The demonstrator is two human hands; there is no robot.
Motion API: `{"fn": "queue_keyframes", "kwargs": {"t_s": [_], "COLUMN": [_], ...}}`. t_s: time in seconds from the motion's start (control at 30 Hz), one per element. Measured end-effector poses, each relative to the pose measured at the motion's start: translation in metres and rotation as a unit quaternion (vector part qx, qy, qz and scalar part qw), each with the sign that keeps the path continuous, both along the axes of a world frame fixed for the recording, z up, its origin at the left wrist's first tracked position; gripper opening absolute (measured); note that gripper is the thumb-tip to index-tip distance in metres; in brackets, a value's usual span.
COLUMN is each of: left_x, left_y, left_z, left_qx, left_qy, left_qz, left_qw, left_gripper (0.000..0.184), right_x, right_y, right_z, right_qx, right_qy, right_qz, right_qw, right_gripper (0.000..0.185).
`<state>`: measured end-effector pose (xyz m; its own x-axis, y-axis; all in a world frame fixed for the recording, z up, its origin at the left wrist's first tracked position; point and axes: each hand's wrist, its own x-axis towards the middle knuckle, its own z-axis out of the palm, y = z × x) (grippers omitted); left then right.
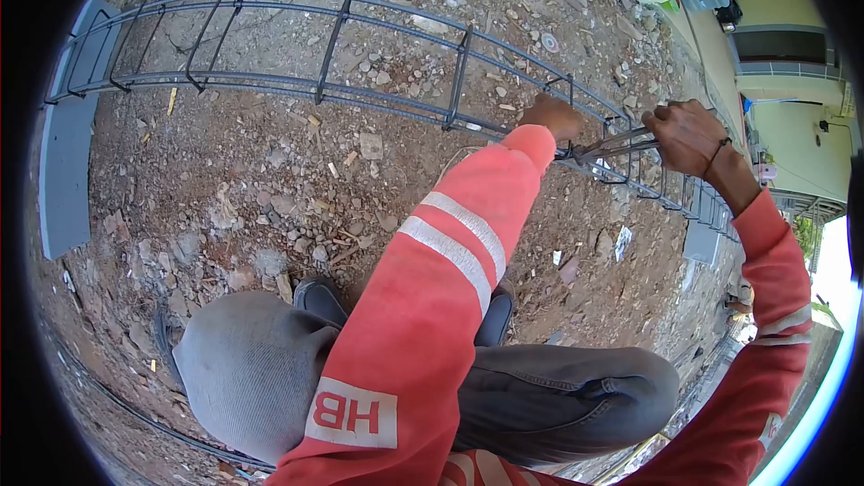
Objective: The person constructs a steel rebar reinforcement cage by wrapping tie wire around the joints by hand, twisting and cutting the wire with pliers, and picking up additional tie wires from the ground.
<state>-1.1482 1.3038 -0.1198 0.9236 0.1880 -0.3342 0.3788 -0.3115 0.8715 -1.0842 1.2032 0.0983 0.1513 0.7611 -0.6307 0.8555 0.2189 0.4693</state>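
A long rebar cage (393,99) of straight bars and square stirrups runs across the view in front of me. My right hand (688,139) is wrapped around the long handles of a pair of pincers (616,143). The jaws of the pincers meet the cage's near bars, close to my left hand. My left hand (553,117) is curled between the far and near bars, with its fingers mostly hidden. What it grips, if anything, cannot be made out.
A grey support (65,175) bears the cage's left end, and another grey block (701,243) stands under its right part. Stones and scraps litter the dirt ground. My bent knees (247,369) are close to the cage. A building (792,108) stands at the right.
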Motion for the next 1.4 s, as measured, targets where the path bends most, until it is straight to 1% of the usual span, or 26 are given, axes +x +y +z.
{"fn": "queue_keyframes", "kwargs": {"t_s": [0.07, 0.13, 0.2, 0.27, 0.33, 0.37, 0.4, 0.47, 0.5, 0.53, 0.6, 0.67, 0.7, 0.73, 0.83, 0.9, 0.97, 1.07, 1.1, 1.13, 1.17, 1.23, 1.3, 1.33, 1.37, 1.4], "left_x": [0.015, 0.059, 0.067, 0.046, 0.017, 0.007, 0.009, 0.014, 0.017, 0.019, 0.021, 0.017, 0.018, 0.018, 0.016, 0.009, 0.012, 0.002, 0.001, 0.004, 0.006, 0.004, 0.004, 0.003, 0.002, 0.001], "left_y": [-0.007, -0.015, -0.026, -0.020, -0.002, 0.001, 0.005, 0.004, 0.003, 0.002, 0.005, 0.004, 0.000, 0.000, 0.005, 0.002, -0.001, -0.008, -0.009, -0.007, -0.005, -0.009, -0.006, -0.003, 0.001, 0.003], "left_z": [-0.010, -0.044, -0.054, -0.029, 0.006, 0.014, 0.015, 0.012, 0.009, 0.006, 0.005, 0.003, -0.002, -0.008, -0.019, -0.001, -0.005, 0.002, 0.009, -0.003, -0.018, -0.007, -0.002, 0.000, 0.002, 0.007], "left_qx": [-0.006, 0.076, 0.036, 0.030, 0.045, 0.056, 0.065, 0.145, 0.154, 0.113, 0.087, 0.096, 0.007, 0.018, 0.078, -0.041, -0.032, -0.032, -0.040, -0.032, -0.030, -0.025, -0.030, -0.039, -0.034, -0.039], "left_qy": [-0.003, 0.002, 0.009, 0.020, 0.010, 0.009, 0.008, -0.004, -0.003, 0.005, 0.016, 0.017, 0.053, 0.053, 0.004, 0.056, 0.058, 0.062, 0.061, 0.060, 0.069, 0.100, 0.088, 0.082, 0.080, 0.074], "left_qz": [0.017, -0.086, 0.010, 0.022, -0.023, -0.067, -0.066, -0.161, -0.164, -0.127, -0.095, -0.108, 0.013, 0.007, -0.047, 0.047, 0.068, 0.100, 0.105, 0.105, 0.112, 0.102, 0.094, 0.083, 0.084, 0.075], "left_qw": [1.000, 0.993, 0.999, 0.999, 0.999, 0.996, 0.996, 0.976, 0.974, 0.985, 0.991, 0.989, 0.999, 0.998, 0.996, 0.996, 0.995, 0.993, 0.992, 0.992, 0.991, 0.989, 0.991, 0.992, 0.993, 0.994], "left_gripper": [0.052, 0.051, 0.047, 0.044, 0.044, 0.045, 0.045, 0.038, 0.038, 0.037, 0.037, 0.035, 0.035, 0.035, 0.038, 0.040, 0.041, 0.042, 0.041, 0.041, 0.041, 0.041, 0.042, 0.043, 0.043, 0.047], "right_x": [-0.036, -0.068, -0.101, -0.122, -0.138, -0.148, -0.156, -0.168, -0.171, -0.174, -0.177, -0.173, -0.169, -0.169, -0.174, -0.183, -0.196, -0.207, -0.206, -0.206, -0.205, -0.204, -0.199, -0.197, -0.192, -0.192], "right_y": [-0.014, -0.049, -0.072, -0.090, -0.121, -0.133, -0.138, -0.142, -0.146, -0.142, -0.129, -0.126, -0.122, -0.123, -0.116, -0.115, -0.117, -0.116, -0.121, -0.124, -0.128, -0.133, -0.133, -0.131, -0.139, -0.139], "right_z": [0.017, 0.020, 0.007, -0.015, -0.055, -0.078, -0.103, -0.149, -0.177, -0.196, -0.222, -0.259, -0.268, -0.274, -0.274, -0.261, -0.254, -0.252, -0.267, -0.271, -0.275, -0.276, -0.277, -0.272, -0.263, -0.258], "right_qx": [-0.076, -0.004, 0.072, 0.126, 0.242, 0.292, 0.346, 0.460, 0.492, 0.512, 0.554, 0.601, 0.638, 0.644, 0.642, 0.630, 0.605, 0.604, 0.616, 0.620, 0.569, 0.417, 0.201, 0.078, 0.158, 0.159], "right_qy": [0.000, 0.054, 0.051, 0.079, 0.140, 0.150, 0.160, 0.157, 0.150, 0.139, 0.120, 0.139, 0.152, 0.153, 0.204, 0.234, 0.293, 0.372, 0.449, 0.453, 0.584, 0.788, 0.902, 0.918, 0.899, 0.901], "right_qz": [-0.148, -0.247, -0.327, -0.414, -0.437, -0.446, -0.451, -0.390, -0.427, -0.463, -0.463, -0.455, -0.436, -0.439, -0.510, -0.534, -0.566, -0.547, -0.495, -0.492, -0.493, -0.447, -0.345, -0.279, -0.367, -0.363], "right_qw": [0.986, 0.967, 0.941, 0.898, 0.855, 0.833, 0.807, 0.782, 0.744, 0.710, 0.681, 0.643, 0.617, 0.607, 0.534, 0.514, 0.477, 0.443, 0.416, 0.411, 0.303, 0.069, -0.162, -0.272, -0.177, -0.177], "right_gripper": [0.028, 0.038, 0.048, 0.048, 0.046, 0.045, 0.043, 0.043, 0.039, 0.033, 0.029, 0.029, 0.028, 0.028, 0.024, 0.026, 0.031, 0.032, 0.038, 0.038, 0.039, 0.042, 0.045, 0.046, 0.046, 0.046]}}
